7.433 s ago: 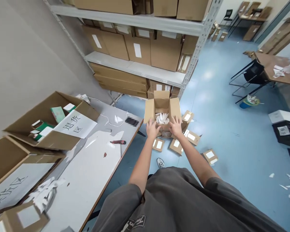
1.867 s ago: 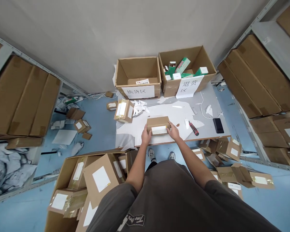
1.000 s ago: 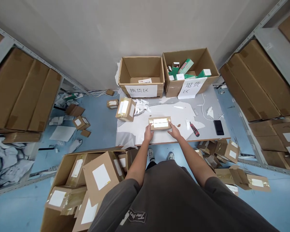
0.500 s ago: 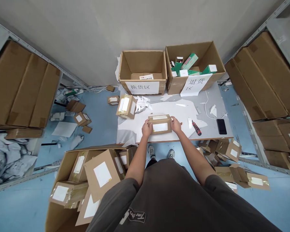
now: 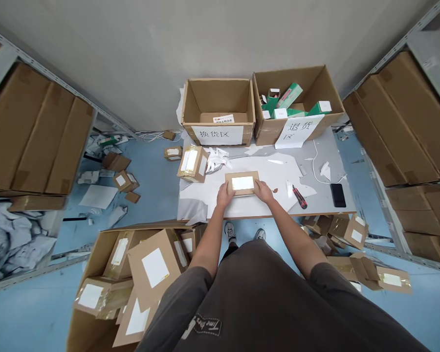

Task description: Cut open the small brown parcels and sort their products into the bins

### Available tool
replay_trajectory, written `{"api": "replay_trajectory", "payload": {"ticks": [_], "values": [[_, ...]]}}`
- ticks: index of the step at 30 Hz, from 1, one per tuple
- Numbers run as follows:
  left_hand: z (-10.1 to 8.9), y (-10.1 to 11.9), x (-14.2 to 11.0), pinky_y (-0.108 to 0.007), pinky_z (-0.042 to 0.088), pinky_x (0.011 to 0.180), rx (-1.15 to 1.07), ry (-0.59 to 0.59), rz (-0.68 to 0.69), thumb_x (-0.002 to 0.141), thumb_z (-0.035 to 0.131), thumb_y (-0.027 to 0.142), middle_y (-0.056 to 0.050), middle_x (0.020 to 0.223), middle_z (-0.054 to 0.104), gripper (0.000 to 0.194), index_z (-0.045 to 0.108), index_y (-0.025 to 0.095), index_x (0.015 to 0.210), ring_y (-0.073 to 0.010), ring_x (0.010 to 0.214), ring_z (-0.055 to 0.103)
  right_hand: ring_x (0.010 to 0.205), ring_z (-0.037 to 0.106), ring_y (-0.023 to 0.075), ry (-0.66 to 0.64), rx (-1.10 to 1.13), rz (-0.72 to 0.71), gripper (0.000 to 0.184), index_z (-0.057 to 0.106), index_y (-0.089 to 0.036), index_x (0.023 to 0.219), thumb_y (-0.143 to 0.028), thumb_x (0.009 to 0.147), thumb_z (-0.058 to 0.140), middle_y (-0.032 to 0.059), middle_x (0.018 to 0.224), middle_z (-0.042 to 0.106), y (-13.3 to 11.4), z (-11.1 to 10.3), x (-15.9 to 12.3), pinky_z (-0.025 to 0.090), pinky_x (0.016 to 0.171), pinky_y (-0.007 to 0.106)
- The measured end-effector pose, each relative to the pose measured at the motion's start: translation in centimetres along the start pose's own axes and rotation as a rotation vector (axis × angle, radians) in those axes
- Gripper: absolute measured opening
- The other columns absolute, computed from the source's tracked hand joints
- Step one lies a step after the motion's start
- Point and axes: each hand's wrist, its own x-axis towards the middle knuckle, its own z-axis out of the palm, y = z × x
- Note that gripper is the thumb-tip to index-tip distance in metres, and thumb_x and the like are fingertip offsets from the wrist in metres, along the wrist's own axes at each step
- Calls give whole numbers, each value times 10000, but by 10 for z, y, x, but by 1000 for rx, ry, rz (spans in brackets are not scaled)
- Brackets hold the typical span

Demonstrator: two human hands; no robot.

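Between my two hands is a small cardboard box [image 5: 242, 177] with a white label on its upper face. My left hand [image 5: 225, 194] grips its left end, and my right hand [image 5: 263, 190] grips the right end. The box is over the white paper [image 5: 205, 194] covering the table; whether it rests there I cannot tell. To the right lies a red and black utility knife [image 5: 299, 197]. On the left of the table stands a taped, labelled carton [image 5: 192, 164], with crumpled white scraps [image 5: 217, 159] beside it.
At the back stand two open cartons with paper signs, the left carton [image 5: 217, 125] and the right carton [image 5: 264, 134], which holds green boxes. A phone [image 5: 338, 195] lies at the table's right. A big carton [image 5: 77, 322] of parcels is at lower left; opened boxes [image 5: 392, 278] lie lower right.
The box has turned in my hands, so a different labelled face points up, and it has moved slightly away from me. Both hands still hold its ends.
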Motion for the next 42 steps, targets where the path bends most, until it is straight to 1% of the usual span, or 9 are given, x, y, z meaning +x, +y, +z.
{"api": "replay_trajectory", "payload": {"ticks": [3,8,15,23,29,32,37,39,42], "values": [[6,-8,-24,-469,423,1259,-10,-44,18,870,796,305,-140,1622,526,900,413,258,1683,-330,1502,506,1348,611,307,-46,7,-21,846,379,-283,1699,-339,940,748,126,1591,534,10,8,-17,521,1110,406],[11,1,-40,-467,463,1197,21,16,-53,986,630,249,-129,1446,663,700,459,274,1665,-313,1366,603,1239,664,290,25,34,-16,674,415,-280,1682,-286,1032,596,122,1387,667,8,16,-32,534,1063,410],[-15,30,-28,-431,509,1084,94,85,-40,1049,563,408,-138,1194,711,541,596,258,1568,-322,1182,657,1189,660,311,147,39,-86,470,596,-223,1520,-328,1077,480,134,1304,709,-1,-18,-22,532,1060,440],[-9,41,14,-414,496,1109,-28,72,-158,1021,597,405,-164,1319,702,749,383,204,1710,-308,1258,656,1132,686,300,166,85,83,576,473,-251,1651,-344,1086,407,140,1320,677,-13,-22,16,546,1041,425],[-9,27,15,-381,490,1160,-297,-19,-200,973,646,259,-128,1600,593,896,220,272,1762,-251,1388,633,1393,571,311,152,152,-55,786,342,-201,1715,-316,974,575,158,1523,590,-4,-15,13,521,1146,458],[-11,21,2,-392,523,1132,-265,3,-143,927,723,259,-155,1673,505,952,250,259,1754,-284,1382,634,1498,491,307,158,157,-91,838,370,-234,1699,-327,916,653,142,1603,519,5,-12,2,498,1191,472],[-10,17,-19,-440,451,1244,-77,-31,58,857,732,153,-119,1693,442,893,422,286,1684,-312,1563,445,1455,544,296,112,167,-131,849,411,-238,1679,-219,866,655,136,1591,527,11,-6,-9,494,1202,470],[-6,19,-22,-446,431,1266,-24,-43,54,850,709,111,-107,1681,430,848,483,301,1645,-312,1569,434,1434,565,294,117,167,-127,837,413,-250,1680,-191,872,625,132,1575,532,9,-3,-11,522,1170,467],[-1,24,-19,-435,453,1248,-29,2,19,860,650,66,-111,1588,485,794,528,298,1609,-297,1472,537,1394,597,289,150,167,-91,783,423,-256,1673,-176,909,577,132,1537,548,1,1,-12,548,1128,455]]}}
